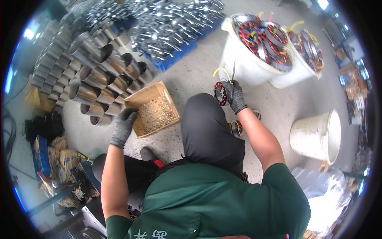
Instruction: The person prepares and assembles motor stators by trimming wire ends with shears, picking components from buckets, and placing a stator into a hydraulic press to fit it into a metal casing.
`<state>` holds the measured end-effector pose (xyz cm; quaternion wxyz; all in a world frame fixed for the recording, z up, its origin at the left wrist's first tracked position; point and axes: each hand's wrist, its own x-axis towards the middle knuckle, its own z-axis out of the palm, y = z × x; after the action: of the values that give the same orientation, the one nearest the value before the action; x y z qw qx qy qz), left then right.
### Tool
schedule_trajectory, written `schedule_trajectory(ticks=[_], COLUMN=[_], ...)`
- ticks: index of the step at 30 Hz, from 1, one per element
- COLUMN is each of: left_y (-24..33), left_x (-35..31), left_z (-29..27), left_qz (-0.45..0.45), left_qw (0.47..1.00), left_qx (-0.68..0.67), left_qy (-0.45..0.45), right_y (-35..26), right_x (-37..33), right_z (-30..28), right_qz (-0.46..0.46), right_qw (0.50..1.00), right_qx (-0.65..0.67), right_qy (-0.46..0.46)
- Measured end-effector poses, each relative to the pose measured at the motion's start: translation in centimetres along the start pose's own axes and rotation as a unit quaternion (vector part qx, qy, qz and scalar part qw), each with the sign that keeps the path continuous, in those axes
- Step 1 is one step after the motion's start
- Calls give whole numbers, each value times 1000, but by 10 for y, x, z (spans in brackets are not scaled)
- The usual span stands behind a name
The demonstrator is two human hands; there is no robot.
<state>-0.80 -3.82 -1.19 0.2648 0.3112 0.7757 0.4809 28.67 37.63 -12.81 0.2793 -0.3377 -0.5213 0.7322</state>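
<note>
A head-worn fisheye view looks down past the near green shirt [207, 199] to left hand [124, 124], right hand [235, 96], floor [274, 115].

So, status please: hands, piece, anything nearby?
Right hand: gripping red-and-black ring, pointed tool. Left hand: at left edge of cardboard box. Nearby: more rings on floor.

Pretty bright; light patches [322, 4] near the rim (lamps or windows, can't tell) flare white; metal parts [171, 32] glint; edges bend and blur, corners black
</note>
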Motion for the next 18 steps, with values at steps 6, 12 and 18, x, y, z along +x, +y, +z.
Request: schedule_trajectory(ticks=[6,12,18], left_y=[52,89,100], left_x=[12,26,8], left_z=[35,41,16], left_qz=[17,41,57], left_qw=[996,797,797], left_qx=[-80,-584,-601], left_qy=[-42,-148,9], right_y=[-144,-182,-112], right_x=[-4,-55,-42], right_z=[162,292,302], right_qz=[-77,56,-111], right_qw=[988,937,968], right_qx=[-7,229,-141], right_qy=[-135,-257,-177])
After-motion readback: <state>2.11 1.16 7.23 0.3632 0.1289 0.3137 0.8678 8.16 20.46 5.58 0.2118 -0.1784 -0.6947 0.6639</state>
